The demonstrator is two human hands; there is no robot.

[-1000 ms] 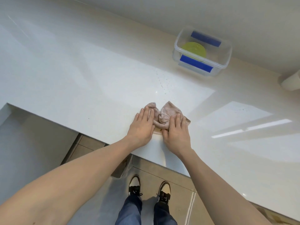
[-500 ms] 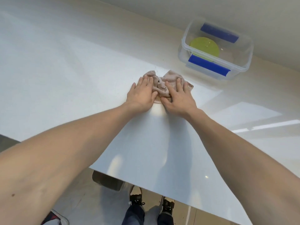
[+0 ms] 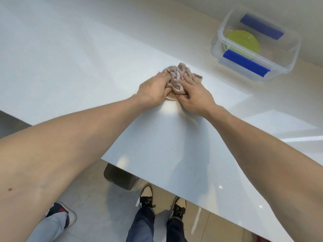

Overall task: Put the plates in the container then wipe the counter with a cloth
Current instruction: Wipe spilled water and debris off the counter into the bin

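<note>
Both our hands press a bunched cloth onto the white counter, well in from its near edge.

Our left hand (image 3: 153, 89) and right hand (image 3: 195, 95) lie side by side on the pinkish cloth (image 3: 176, 79), fingers laid over it and pushing it into folds between them, neither hand closed round it; the cloth sits mid-counter, apart from the clear container (image 3: 286, 67) off to the right by the back wall; green plates (image 3: 243, 41) lie inside the container, between its two blue clips; the counter (image 3: 70, 58) runs bare and wide to the left and ahead of the cloth; its near edge cuts diagonally below our forearms, with our shoes (image 3: 146, 196) on the tiled floor under it and another person's shoe (image 3: 61, 213) at lower left.
</note>
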